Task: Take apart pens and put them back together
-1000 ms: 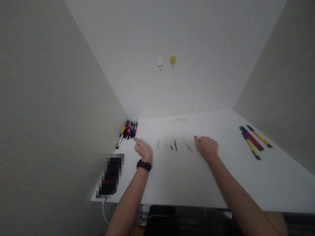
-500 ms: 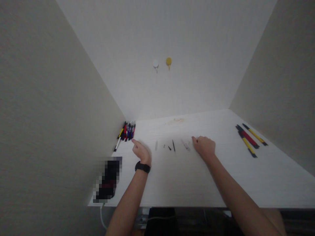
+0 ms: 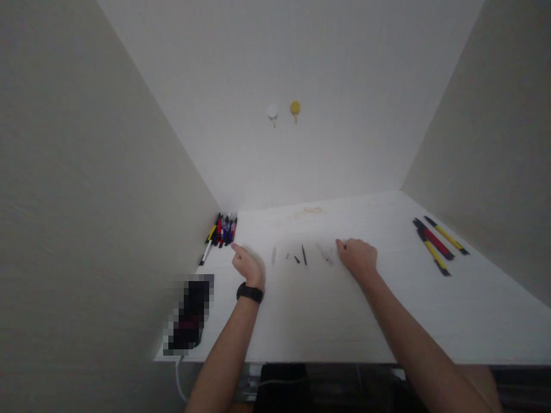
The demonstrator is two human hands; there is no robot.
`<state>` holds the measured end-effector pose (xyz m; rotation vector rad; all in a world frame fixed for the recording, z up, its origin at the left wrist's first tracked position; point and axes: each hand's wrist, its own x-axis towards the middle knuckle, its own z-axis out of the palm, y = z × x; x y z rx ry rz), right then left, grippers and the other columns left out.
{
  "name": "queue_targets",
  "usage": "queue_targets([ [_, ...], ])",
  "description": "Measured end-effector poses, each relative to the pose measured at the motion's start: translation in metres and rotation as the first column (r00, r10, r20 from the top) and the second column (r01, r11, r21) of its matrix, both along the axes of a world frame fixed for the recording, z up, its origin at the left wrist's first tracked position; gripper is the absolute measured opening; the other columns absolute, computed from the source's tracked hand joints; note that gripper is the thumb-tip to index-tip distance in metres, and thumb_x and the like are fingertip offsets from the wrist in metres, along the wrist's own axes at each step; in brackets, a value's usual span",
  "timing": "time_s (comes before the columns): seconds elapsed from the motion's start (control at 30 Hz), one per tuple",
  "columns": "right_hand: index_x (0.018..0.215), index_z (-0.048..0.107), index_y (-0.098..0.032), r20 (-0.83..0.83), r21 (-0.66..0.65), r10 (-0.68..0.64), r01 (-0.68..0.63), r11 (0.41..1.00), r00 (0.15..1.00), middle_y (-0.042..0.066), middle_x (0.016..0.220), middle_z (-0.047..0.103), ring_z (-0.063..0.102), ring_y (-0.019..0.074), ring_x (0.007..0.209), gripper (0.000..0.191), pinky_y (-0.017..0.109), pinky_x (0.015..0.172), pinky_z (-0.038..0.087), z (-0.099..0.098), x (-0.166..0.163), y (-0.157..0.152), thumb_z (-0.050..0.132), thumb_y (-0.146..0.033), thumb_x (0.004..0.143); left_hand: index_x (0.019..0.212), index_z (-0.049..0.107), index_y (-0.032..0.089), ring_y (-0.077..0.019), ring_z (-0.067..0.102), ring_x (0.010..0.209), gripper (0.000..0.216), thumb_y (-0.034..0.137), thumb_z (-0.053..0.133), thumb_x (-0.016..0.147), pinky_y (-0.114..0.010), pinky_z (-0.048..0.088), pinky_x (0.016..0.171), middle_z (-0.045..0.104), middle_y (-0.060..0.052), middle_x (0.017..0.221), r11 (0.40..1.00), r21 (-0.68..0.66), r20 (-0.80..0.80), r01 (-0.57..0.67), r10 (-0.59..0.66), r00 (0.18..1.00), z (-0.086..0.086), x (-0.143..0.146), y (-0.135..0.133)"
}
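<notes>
My left hand [image 3: 247,268], with a black watch [image 3: 249,292] on its wrist, rests on the white table with its fingers curled in. Its foremost finger points towards a cluster of pens [image 3: 224,230] by the left wall, apart from them. My right hand [image 3: 358,256] lies as a loose fist, thumb outward; nothing shows in it. Between the hands lie small pen parts in a row: a pale clear piece [image 3: 274,255], a tiny grey bit [image 3: 287,256], a short black piece [image 3: 297,259], a thin black stick [image 3: 304,255] and a clear tube [image 3: 324,254] nearest my right hand.
Yellow and red pens or cutters [image 3: 434,240] with black ends lie on the right. A white-and-black pen [image 3: 206,252] sits at the left edge, above a pixelated dark object [image 3: 189,315] with a white cable [image 3: 178,378]. Two hooks [image 3: 295,108] hang on the back wall.
</notes>
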<state>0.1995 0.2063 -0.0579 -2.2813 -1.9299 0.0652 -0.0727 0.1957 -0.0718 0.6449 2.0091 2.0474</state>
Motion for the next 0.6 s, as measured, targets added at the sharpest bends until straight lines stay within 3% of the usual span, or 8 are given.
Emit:
queue_targets([
  [0.6,0.092,0.073,-0.010,-0.011,0.000,0.001,-0.001,1.000,1.000,0.020,0.091,0.071,0.068,0.0288,0.085,0.053,0.037,0.074,0.047,-0.0002,-0.0005,-0.0001,0.033,-0.045,0.094,0.058,0.019,0.023,-0.0092,0.021,0.051,0.052,0.062,0.029,0.090,-0.026,0.018,0.048,0.020,0.006,0.055,0.999,0.031,-0.017,0.012,-0.011,1.000,0.0058,0.0039,-0.0032],
])
